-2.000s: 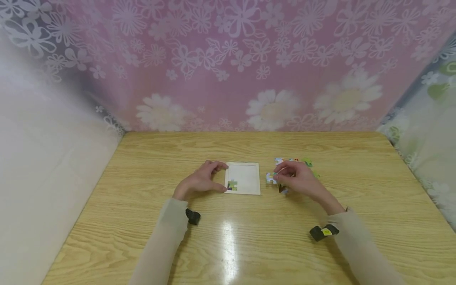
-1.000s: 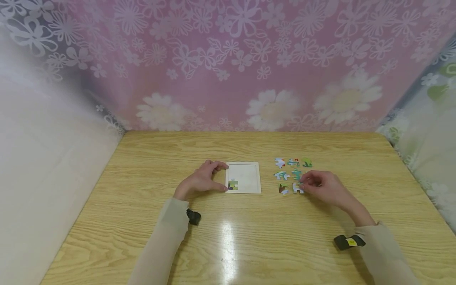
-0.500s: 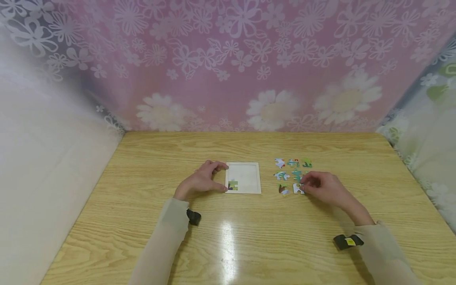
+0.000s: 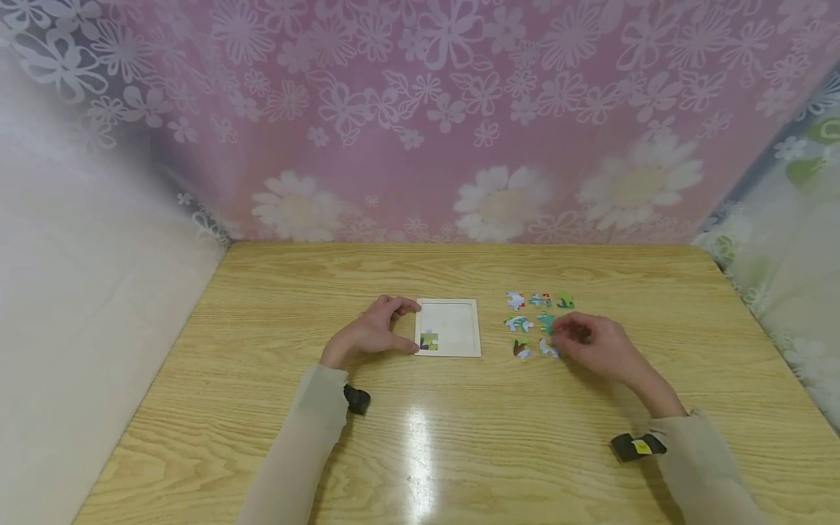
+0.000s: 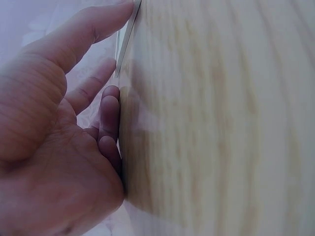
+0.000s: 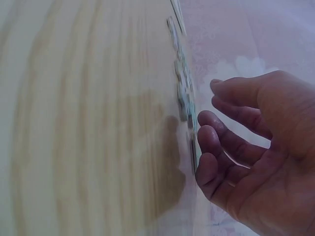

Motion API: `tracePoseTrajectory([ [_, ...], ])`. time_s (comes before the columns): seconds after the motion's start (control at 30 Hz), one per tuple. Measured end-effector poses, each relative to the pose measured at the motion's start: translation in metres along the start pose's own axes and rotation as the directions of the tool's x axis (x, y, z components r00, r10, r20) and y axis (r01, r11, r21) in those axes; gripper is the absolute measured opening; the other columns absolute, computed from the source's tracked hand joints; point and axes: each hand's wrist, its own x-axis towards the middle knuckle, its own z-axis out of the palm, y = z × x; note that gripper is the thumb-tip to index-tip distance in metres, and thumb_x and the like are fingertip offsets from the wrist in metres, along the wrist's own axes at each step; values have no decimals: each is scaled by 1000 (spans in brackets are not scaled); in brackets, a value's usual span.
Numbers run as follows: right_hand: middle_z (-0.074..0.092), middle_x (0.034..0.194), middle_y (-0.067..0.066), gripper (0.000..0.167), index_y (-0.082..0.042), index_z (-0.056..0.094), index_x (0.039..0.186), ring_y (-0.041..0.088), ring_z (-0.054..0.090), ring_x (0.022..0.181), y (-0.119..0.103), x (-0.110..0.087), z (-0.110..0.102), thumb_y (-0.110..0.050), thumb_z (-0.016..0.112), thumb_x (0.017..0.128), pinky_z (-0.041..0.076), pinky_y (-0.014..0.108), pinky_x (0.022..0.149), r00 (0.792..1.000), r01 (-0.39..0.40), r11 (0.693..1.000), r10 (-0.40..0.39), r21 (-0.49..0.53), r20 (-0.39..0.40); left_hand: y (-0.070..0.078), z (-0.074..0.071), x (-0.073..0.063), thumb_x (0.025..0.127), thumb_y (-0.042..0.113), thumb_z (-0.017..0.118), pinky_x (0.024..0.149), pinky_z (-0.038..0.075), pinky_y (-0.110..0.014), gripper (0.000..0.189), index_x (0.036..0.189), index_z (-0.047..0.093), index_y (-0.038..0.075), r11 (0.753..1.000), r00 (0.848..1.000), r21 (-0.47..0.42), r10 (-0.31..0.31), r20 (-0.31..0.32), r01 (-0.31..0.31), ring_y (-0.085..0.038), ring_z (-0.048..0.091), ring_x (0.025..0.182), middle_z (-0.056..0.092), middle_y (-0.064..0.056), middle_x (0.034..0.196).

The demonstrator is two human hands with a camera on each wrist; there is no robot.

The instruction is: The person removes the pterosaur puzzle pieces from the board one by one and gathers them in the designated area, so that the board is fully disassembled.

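Observation:
A square pale puzzle tray (image 4: 459,324) lies on the table in the head view, with one green and purple puzzle piece (image 4: 429,341) in its near left corner. My left hand (image 4: 371,328) touches the tray's left rim with thumb and index finger, one near each corner; the left wrist view shows both on the edge. To the right, my right hand (image 4: 596,344) has its fingertips beside a light blue and white puzzle piece (image 4: 548,348). In the right wrist view its thumb and fingers are loosely bent, with nothing showing between them.
Several loose puzzle pieces lie in rough rows right of the tray, among them a green piece (image 4: 566,300), a white and red piece (image 4: 515,300) and a brown piece (image 4: 521,350). Behind the table (image 4: 328,270) hangs a pink flowered cloth (image 4: 394,146).
My right hand has moved right from beside the tray to the near row of pieces. The piece at its fingertips shows a different look and angle. The left hand and tray stay put.

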Motion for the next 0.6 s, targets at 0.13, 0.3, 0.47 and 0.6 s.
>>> tracePoseTrajectory([
  [0.13, 74, 101, 8, 25, -8, 71, 118, 16, 66, 90, -7, 1, 3, -24, 71, 98, 52, 25, 69, 1000, -2, 999, 2, 32, -11, 0, 0, 0, 84, 32, 85, 108, 38, -47, 66, 142, 54, 26, 1000, 1000, 4, 0, 0, 0, -24, 41, 124, 43, -6, 137],
  [0.3, 74, 104, 8, 29, -9, 70, 121, 20, 67, 91, -19, 6, 10, -27, 70, 99, 53, 25, 69, 1000, 12, 997, -12, 79, -2, 1, 0, 0, 84, 31, 85, 109, 38, -47, 66, 142, 54, 26, 1000, 1000, 3, -3, -1, 3, -24, 42, 126, 43, -6, 138],
  [0.47, 74, 101, 5, 26, -8, 71, 120, 18, 66, 89, -32, 14, 19, -23, 71, 98, 53, 26, 71, 998, 64, 992, -64, 106, 1, 0, 0, 0, 84, 31, 85, 110, 38, -48, 66, 142, 54, 26, 1000, 1000, 8, 0, -2, 0, -25, 42, 126, 43, -7, 139],
  [0.6, 73, 98, 3, 25, -9, 72, 119, 17, 66, 87, -42, 20, 27, -22, 71, 97, 52, 26, 72, 996, 90, 988, -92, 127, 12, 1, -1, 0, 84, 32, 85, 109, 38, -48, 66, 142, 54, 26, 1000, 1000, 14, 4, -1, -4, -25, 42, 125, 43, -7, 138],
])
